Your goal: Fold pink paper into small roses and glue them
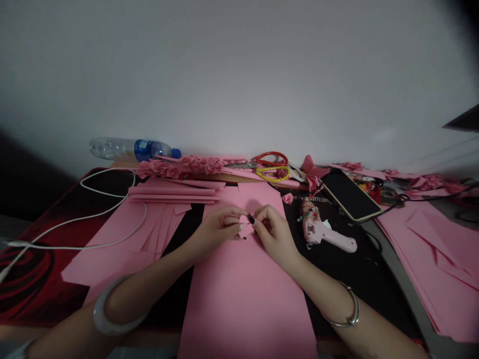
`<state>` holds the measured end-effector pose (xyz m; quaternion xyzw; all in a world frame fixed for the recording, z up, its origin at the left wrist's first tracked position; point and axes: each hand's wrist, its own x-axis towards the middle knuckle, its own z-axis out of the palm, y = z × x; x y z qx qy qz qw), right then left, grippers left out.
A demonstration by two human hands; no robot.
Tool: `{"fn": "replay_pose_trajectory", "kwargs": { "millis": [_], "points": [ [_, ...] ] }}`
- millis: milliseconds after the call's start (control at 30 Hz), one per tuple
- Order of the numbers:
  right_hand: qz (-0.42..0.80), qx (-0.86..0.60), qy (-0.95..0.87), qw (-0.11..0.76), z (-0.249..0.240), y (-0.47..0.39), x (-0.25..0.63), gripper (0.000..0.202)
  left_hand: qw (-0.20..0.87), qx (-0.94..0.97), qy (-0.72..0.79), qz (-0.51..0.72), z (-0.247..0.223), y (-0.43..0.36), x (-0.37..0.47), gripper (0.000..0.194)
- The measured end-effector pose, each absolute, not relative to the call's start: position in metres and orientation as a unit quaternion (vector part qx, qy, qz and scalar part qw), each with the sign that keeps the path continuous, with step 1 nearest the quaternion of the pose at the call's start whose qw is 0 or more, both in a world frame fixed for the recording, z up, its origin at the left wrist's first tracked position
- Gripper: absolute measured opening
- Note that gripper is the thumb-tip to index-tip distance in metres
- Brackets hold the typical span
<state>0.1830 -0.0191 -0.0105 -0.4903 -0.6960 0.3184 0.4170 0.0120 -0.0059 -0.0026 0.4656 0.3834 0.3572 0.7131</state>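
Between my two hands is a small folded piece of pink paper. My left hand pinches its left side between thumb and fingers. From the right, the thumb and forefinger of my right hand press on its upper edge. Both hands hover over a long pink paper sheet that lies down the middle of the desk. A small pink paper rose rests just beyond my right hand. Farther right lies a pink glue gun, its nozzle end stained.
Rolled pink paper tubes and loose sheets lie left, crossed by a white cable. Along the wall are a plastic bottle, paper roses and red-and-yellow-handled scissors. A phone and a paper stack sit right.
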Motion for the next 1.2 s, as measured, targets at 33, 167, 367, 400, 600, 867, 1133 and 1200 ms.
{"fn": "replay_pose_trajectory", "kwargs": {
  "millis": [33,167,367,400,600,867,1133,1200],
  "points": [
    [0.32,-0.494,-0.694,0.415,-0.0107,-0.0192,0.1829,0.014,0.712,0.466,0.384,0.358,-0.003,-0.0059,0.0121,0.028],
    [0.325,-0.509,-0.688,0.402,-0.0101,-0.0205,0.1815,0.014,0.701,0.474,0.388,0.365,-0.0022,-0.0063,0.013,0.028],
    [0.34,-0.51,-0.69,0.386,-0.0054,-0.0227,0.1788,0.018,0.664,0.495,0.416,0.377,0.0,-0.0083,0.0144,0.023],
    [0.341,-0.511,-0.688,0.387,-0.0049,-0.0226,0.1786,0.018,0.662,0.496,0.418,0.376,-0.0001,-0.0085,0.0144,0.022],
    [0.357,-0.521,-0.672,0.386,-0.0059,-0.0219,0.1786,0.02,0.65,0.502,0.431,0.373,0.0005,-0.0084,0.0136,0.022],
    [0.399,-0.54,-0.633,0.384,-0.0048,-0.0228,0.1774,0.023,0.65,0.51,0.431,0.363,-0.0023,-0.0076,0.0121,0.022],
    [0.472,-0.508,-0.589,0.414,-0.0063,-0.0188,0.1787,0.024,0.659,0.494,0.439,0.358,0.0003,-0.0054,0.0107,0.019],
    [0.496,-0.486,-0.595,0.405,-0.0053,-0.0176,0.1799,0.024,0.663,0.481,0.441,0.367,-0.0002,-0.0039,0.01,0.021]
  ]
}}
